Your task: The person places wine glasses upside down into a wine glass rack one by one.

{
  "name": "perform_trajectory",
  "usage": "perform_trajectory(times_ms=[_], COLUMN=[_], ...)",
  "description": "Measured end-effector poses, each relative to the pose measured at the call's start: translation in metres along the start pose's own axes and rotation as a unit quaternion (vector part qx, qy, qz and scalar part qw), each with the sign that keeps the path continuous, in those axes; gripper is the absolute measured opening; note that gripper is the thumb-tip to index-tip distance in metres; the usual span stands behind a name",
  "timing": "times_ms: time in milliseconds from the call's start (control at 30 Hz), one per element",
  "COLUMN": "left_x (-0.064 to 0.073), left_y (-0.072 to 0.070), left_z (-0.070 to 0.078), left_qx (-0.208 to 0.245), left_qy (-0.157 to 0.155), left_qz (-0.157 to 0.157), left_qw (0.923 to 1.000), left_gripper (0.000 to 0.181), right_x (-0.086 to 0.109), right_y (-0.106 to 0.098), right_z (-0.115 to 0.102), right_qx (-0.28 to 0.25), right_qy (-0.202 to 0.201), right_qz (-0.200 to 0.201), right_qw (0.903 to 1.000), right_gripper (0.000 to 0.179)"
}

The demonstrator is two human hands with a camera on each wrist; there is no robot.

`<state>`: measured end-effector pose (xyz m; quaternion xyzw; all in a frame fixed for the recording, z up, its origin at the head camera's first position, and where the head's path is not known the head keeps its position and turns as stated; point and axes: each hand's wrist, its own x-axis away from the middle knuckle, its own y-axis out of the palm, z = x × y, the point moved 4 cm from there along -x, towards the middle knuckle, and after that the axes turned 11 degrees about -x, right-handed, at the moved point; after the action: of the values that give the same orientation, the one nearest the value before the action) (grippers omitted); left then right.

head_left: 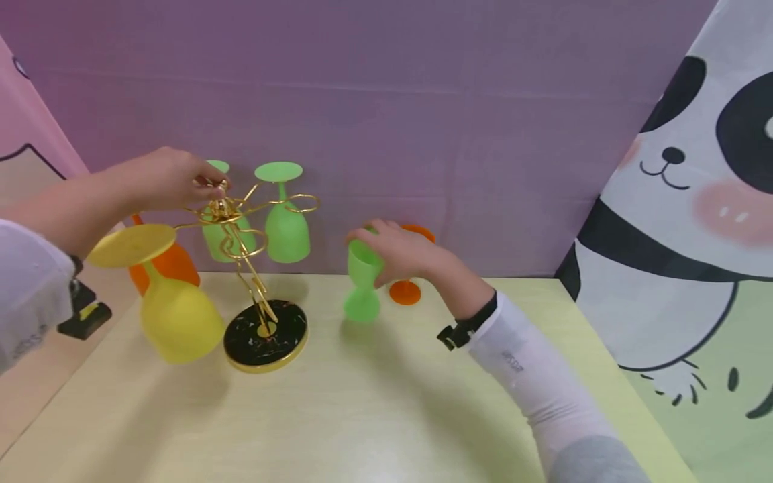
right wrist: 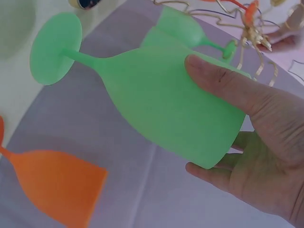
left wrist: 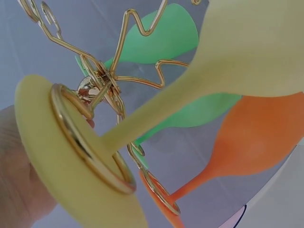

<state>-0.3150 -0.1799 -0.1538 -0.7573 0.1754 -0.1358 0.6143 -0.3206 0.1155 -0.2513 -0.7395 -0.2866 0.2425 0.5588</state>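
Observation:
My left hand (head_left: 166, 180) pinches the top knob of a gold wire glass rack (head_left: 225, 211) that has a round black base (head_left: 266, 335). Hanging upside down by their feet from its loops are a yellow goblet (head_left: 181, 318), an orange goblet (left wrist: 259, 137) and two green goblets (head_left: 286, 231). My right hand (head_left: 401, 251) grips another green goblet (right wrist: 166, 104) near its rim, thumb on one side and fingers on the other. That goblet is upright; I cannot tell whether its foot touches the table.
Behind the held goblet, an orange goblet (head_left: 404, 293) stands upright on the pale table (head_left: 374, 416). A purple cloth backdrop (head_left: 386, 121) rises at the table's back edge. Panda-printed cloth (head_left: 658, 315) hangs on the right, pink printed cloth (head_left: 30, 127) on the left.

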Motion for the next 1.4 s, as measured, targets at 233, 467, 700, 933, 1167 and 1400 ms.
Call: perform_trajectory(times_ms=[233, 467, 700, 933, 1167, 1400], left_x=[-0.002, 0.000, 0.014, 0.033, 0.049, 0.066], left_y=[-0.006, -0.029, -0.050, -0.066, -0.061, -0.038], left_z=[0.001, 0.008, 0.030, 0.058, 0.092, 0.129], left_qx=[0.006, 0.055, 0.143, 0.228, 0.325, 0.420], left_qy=[-0.016, -0.039, -0.047, -0.041, -0.001, 0.058], left_qz=[0.004, 0.067, 0.152, 0.237, 0.301, 0.371], left_qw=[0.9998, 0.9955, 0.9769, 0.9435, 0.8966, 0.8263], left_gripper=[0.049, 0.073, 0.091, 0.093, 0.089, 0.092], right_x=[0.016, 0.041, 0.075, 0.107, 0.130, 0.153], right_y=[-0.028, -0.056, -0.084, -0.098, -0.094, -0.073], right_z=[0.002, 0.002, 0.004, 0.009, 0.011, 0.021], right_qx=[-0.005, 0.003, 0.002, -0.033, -0.107, -0.258], right_qy=[0.015, 0.039, 0.021, -0.029, -0.036, -0.003], right_qz=[0.033, 0.086, 0.169, 0.268, 0.341, 0.421], right_qw=[0.9993, 0.9955, 0.9855, 0.9623, 0.9331, 0.8696], right_gripper=[0.081, 0.082, 0.083, 0.082, 0.089, 0.096])
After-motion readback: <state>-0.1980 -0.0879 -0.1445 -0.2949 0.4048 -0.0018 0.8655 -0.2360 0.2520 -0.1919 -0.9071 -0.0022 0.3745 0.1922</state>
